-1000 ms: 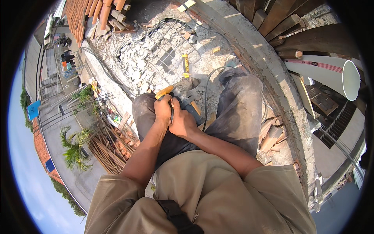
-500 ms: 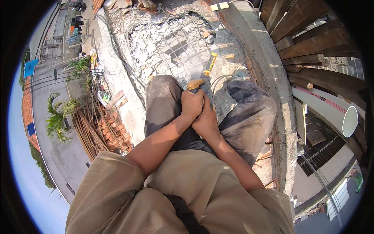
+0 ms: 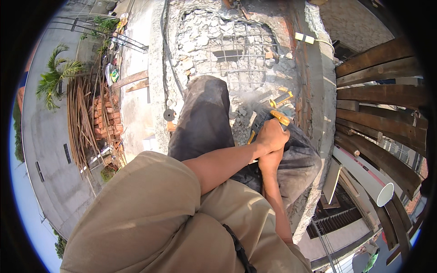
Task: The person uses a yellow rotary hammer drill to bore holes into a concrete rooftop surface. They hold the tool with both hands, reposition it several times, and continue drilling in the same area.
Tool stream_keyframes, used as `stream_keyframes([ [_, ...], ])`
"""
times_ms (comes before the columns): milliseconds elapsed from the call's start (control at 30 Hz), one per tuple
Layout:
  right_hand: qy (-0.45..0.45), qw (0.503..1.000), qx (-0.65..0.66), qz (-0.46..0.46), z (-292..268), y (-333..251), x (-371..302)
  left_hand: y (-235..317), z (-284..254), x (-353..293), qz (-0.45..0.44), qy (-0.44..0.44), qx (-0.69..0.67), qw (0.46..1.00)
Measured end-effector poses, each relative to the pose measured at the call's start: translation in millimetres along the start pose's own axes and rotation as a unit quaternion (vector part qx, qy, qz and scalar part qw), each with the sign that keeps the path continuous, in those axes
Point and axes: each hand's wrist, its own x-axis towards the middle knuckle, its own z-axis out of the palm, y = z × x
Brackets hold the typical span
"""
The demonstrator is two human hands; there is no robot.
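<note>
Both of my hands are wrapped round the yellow-and-black demolition hammer (image 3: pixel 279 117), between my bent knees. My left hand (image 3: pixel 273 134) grips its rear end, with yellow casing showing beyond the fingers. Just below, my right hand (image 3: pixel 270 160) is closed at the same grip, partly covered by the left hand. A yellow side handle (image 3: pixel 281 99) sticks out on the far side. Pale dust (image 3: pixel 248 98) hangs by the tool, and its working tip cannot be made out. Beyond lies broken concrete (image 3: pixel 195 45) with a grid of exposed steel bars (image 3: pixel 246 48).
A dark hole (image 3: pixel 228 55) opens under the bars. A black cable (image 3: pixel 167 45) runs along the left edge. To the right are a yellowish-white connector on a cord (image 3: pixel 304 38), dark wooden planks (image 3: pixel 378 95) and a white pipe (image 3: pixel 384 194). Thin rods (image 3: pixel 79 120) lie left.
My hands and the hammer have shifted right in the view, toward my right knee, and the hammer is tilted differently. The whole view has turned, and the dust looks thicker.
</note>
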Motion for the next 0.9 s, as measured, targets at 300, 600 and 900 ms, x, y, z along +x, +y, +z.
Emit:
stream_keyframes([
  [300,-0.055,0.996,-0.064,0.013,37,-13,31,-33,-24,31,-0.022,0.064,-0.052,0.996],
  [600,-0.125,0.99,-0.061,-0.018,9,-90,47,21,-66,24,-0.072,0.031,-0.141,0.987],
  [900,-0.182,0.972,-0.151,0.006,69,-126,88,-12,-108,110,-0.155,0.087,-0.222,0.959],
])
